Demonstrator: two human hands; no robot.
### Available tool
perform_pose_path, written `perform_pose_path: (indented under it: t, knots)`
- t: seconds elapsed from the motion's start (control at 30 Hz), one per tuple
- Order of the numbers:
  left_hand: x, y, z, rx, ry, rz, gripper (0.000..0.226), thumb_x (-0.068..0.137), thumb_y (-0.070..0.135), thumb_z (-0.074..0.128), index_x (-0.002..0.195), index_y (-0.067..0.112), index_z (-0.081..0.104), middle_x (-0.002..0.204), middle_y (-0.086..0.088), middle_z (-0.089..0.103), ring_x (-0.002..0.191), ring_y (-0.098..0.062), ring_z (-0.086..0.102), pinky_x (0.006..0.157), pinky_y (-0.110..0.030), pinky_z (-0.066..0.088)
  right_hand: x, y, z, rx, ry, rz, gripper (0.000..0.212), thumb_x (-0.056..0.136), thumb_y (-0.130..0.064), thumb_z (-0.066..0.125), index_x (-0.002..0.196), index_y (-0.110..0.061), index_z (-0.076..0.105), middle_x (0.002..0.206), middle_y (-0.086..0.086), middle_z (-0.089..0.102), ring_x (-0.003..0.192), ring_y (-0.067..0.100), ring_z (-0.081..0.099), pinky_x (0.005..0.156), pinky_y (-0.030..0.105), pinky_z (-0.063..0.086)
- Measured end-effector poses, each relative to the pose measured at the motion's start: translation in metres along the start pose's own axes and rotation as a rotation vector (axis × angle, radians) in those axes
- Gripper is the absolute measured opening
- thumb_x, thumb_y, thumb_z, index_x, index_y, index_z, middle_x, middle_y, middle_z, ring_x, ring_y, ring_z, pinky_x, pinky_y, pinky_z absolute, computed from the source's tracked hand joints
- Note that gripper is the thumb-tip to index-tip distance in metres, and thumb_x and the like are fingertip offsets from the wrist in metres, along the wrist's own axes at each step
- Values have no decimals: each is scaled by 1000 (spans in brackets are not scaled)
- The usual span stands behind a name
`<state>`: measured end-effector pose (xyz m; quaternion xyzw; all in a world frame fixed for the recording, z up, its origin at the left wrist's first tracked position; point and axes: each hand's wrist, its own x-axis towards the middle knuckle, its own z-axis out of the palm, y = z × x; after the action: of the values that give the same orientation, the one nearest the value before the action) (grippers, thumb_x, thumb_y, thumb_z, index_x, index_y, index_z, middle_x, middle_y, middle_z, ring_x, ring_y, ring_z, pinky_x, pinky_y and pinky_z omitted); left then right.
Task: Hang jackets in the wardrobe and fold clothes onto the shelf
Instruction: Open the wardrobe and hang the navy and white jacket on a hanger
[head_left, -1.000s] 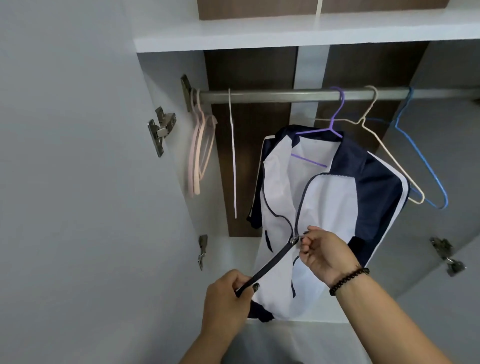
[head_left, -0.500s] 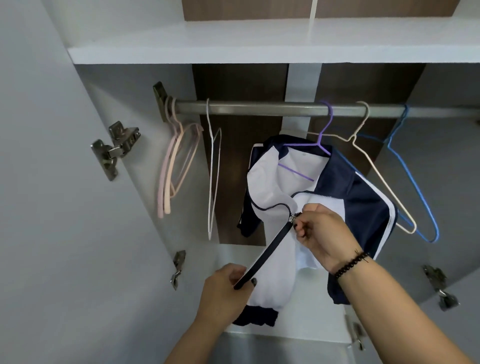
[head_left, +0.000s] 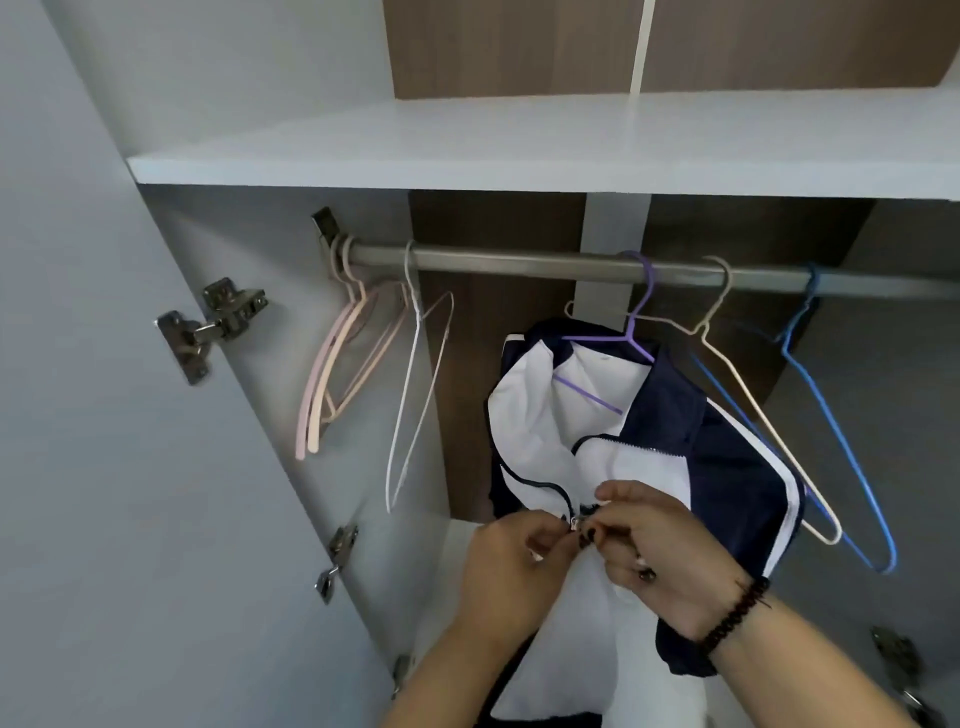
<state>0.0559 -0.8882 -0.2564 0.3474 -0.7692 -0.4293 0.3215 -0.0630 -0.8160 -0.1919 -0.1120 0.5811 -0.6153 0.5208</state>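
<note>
Both my hands pinching zipper slider (head_left: 575, 521), left hand (head_left: 511, 564) at seven o'clock, right hand (head_left: 657, 545) at four. Hard yank risks jacket (head_left: 675, 441) slipping off purple hanger (head_left: 631, 332).

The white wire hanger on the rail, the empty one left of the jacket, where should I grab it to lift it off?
Grip the white wire hanger at its neck just under the hook, coming from the front; it hangs edge-on with its thin loop pointing out.

Rail (head_left: 519, 262) free between hangers (white (head_left: 415, 395), purple (head_left: 636, 322))

Jacket (head_left: 649, 457) hangs under rail (head_left: 519, 262) — shelf (head_left: 519, 140) above.
</note>
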Motion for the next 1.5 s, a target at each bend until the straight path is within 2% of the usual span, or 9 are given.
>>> perform_pose_path:
  t: [0.23,0.5,0.73,0.93,1.03,1.13,1.23,1.37,1.5]
  knots:
    - [-19,-6,9,52,113,-30,13,80,29,77,69,33,70,64,23,64,59,1,59,54,-9,40,10,3,-15,134,-68,26,49,83,12,42,42,-14,44,51,8,47,30,7,24,29,15,18]
    - [-32,-41,-4,-81,174,-248,17,80,22,78,66,27,71,53,11,60,47,-2,48,49,-13,35,21,13,0,121,-64,29,35,86,12,43,56,-7,45,50,8,49,30,7,26,29,16,20]
    - [-38,-92,-11,-120,195,-419,19,79,25,79,63,27,70,50,8,57,46,-5,46,49,-14,37,40,-9,14,94,-72,-45,57,85,12,41,35,-17,43,50,8,54,30,6,23,29,16,19]
    - [-33,-139,-15,15,170,-497,23,78,27,79,59,30,67,55,6,60,49,0,50,50,-10,39,48,-16,28,67,-50,-69,56,84,13,41,37,-18,42,52,9,52,30,7,23,30,16,18]
    - [-28,-153,-14,188,5,-600,29,82,39,72,58,30,59,55,9,58,55,-2,52,51,-9,38,50,-14,31,36,-26,-61,46,82,14,41,47,-15,42,53,11,52,31,8,24,31,15,19]
    - [-5,-130,-16,256,-211,-430,18,85,35,71,69,32,63,67,18,62,67,-1,58,58,-2,36,52,-10,34,56,-19,-63,46,81,15,40,46,-15,41,56,13,50,31,9,25,31,14,18]
    - [34,-77,-19,-16,-179,-199,17,80,28,79,82,41,69,76,29,68,73,6,64,66,-2,43,51,-11,36,50,-6,-70,54,82,16,39,40,-17,44,56,14,47,31,9,26,31,15,18]
    - [73,-34,-14,-33,-100,72,6,84,23,74,84,18,77,77,14,71,74,-4,65,67,-17,51,52,-21,41,98,36,-65,50,80,17,39,41,-14,43,56,13,42,30,9,27,30,15,20]
    - [82,-53,-6,92,-120,60,23,87,25,71,74,7,64,62,4,60,59,-11,54,59,-23,43,62,-44,37,225,121,-27,31,85,13,40,61,-6,46,50,10,51,31,6,33,30,14,26]
